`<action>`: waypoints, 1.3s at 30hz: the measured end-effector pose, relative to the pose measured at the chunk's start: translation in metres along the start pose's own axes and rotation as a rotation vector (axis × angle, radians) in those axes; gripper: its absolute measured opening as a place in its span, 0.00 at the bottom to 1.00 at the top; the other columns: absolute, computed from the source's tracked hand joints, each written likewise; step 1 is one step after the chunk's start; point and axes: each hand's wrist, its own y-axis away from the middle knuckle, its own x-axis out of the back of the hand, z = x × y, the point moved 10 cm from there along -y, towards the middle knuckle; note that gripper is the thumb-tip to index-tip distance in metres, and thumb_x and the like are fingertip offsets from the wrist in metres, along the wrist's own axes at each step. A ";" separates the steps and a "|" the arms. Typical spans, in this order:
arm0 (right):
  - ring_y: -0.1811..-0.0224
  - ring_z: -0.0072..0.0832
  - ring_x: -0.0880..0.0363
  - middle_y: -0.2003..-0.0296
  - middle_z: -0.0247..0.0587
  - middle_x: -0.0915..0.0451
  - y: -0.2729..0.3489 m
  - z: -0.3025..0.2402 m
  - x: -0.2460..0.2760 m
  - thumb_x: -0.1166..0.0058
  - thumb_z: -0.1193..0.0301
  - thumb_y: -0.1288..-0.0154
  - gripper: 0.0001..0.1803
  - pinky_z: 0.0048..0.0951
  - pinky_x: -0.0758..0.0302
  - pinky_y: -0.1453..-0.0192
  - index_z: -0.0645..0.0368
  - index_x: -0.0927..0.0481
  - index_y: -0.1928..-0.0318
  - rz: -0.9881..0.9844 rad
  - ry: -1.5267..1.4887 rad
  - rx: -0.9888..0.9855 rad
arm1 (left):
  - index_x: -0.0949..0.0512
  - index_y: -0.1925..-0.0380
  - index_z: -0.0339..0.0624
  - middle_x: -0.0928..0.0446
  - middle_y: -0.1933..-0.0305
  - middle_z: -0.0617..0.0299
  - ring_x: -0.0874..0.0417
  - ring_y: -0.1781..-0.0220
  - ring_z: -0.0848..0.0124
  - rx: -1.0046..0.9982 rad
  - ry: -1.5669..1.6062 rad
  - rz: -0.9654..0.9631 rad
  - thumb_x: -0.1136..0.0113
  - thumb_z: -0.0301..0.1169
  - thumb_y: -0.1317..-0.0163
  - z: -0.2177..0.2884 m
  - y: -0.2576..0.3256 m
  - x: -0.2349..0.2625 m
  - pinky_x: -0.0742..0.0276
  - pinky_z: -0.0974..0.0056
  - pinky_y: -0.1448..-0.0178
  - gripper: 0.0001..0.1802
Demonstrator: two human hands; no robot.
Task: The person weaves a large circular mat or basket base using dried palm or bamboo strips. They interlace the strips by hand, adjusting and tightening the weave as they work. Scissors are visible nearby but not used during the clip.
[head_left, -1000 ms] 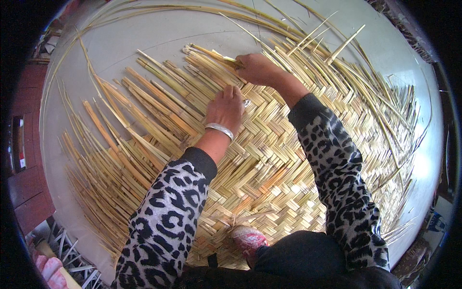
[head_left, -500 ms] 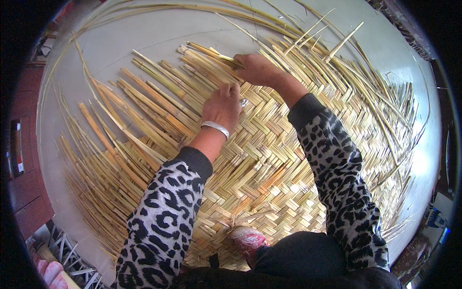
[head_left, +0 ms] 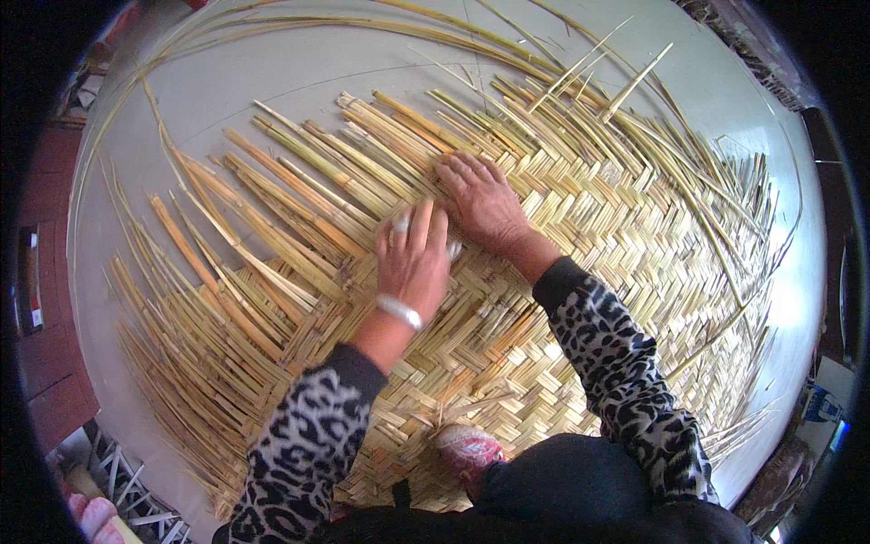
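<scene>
Neither grip is closed: the left hand and right hand both press flat, fingers spread, on a woven mat of pale, flat straw strips in a herringbone pattern. The mat covers most of the smooth grey floor. Loose unwoven strips fan toward its left edge, where bare room remains.

A flat, pale-yellow woven reed mat in herringbone pattern lies spread out, loose strips fanning leftward.

No packages, labels, signs, screens
</scene>
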 end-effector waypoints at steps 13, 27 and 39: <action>0.26 0.40 0.48 0.30 0.46 0.42 0.035 -0.024 -0.001 0.61 0.49 0.29 0.35 0.43 0.55 0.24 0.58 0.41 0.31 -0.161 0.168 -0.038 | 0.31 0.41 0.40 0.38 0.33 0.50 0.39 0.31 0.50 0.123 0.045 -0.263 0.37 0.34 0.47 -0.017 0.234 0.026 0.46 0.42 0.30 0.31; 0.29 0.41 0.44 0.33 0.48 0.38 0.187 -0.101 0.033 0.46 0.56 0.39 0.34 0.45 0.47 0.27 0.56 0.35 0.35 -0.261 0.154 -0.012 | 0.28 0.46 0.42 0.40 0.31 0.49 0.45 0.27 0.48 -0.028 0.071 -0.397 0.46 0.37 0.41 -0.011 0.318 0.003 0.37 0.38 0.38 0.23; 0.39 0.48 0.35 0.41 0.49 0.30 0.485 0.071 0.178 0.40 0.63 0.42 0.27 0.41 0.34 0.37 0.57 0.29 0.43 0.341 0.325 -1.275 | 0.29 0.44 0.44 0.34 0.35 0.52 0.39 0.29 0.53 -0.033 -0.088 -0.383 0.49 0.39 0.34 -0.029 0.317 0.026 0.29 0.50 0.44 0.21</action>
